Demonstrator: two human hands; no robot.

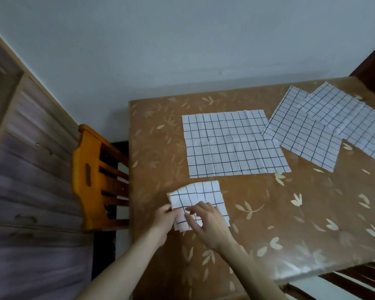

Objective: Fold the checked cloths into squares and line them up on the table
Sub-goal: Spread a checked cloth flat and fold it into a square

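A small folded white cloth with black checks (200,197) lies near the table's left front. My left hand (164,218) pinches its left edge. My right hand (207,224) lies on top of its near part with fingers curled onto the fabric. Behind it an unfolded checked cloth (236,144) is spread flat in the middle of the table. At the back right, three more unfolded checked cloths overlap: one in front (301,137), one behind (331,105) and one at the right edge (366,135).
The table (268,213) carries a brown covering with a pale leaf print. An orange wooden chair (91,178) stands against its left side. A wooden panelled door fills the left, a dark chair shows at the bottom right, and a wall runs behind.
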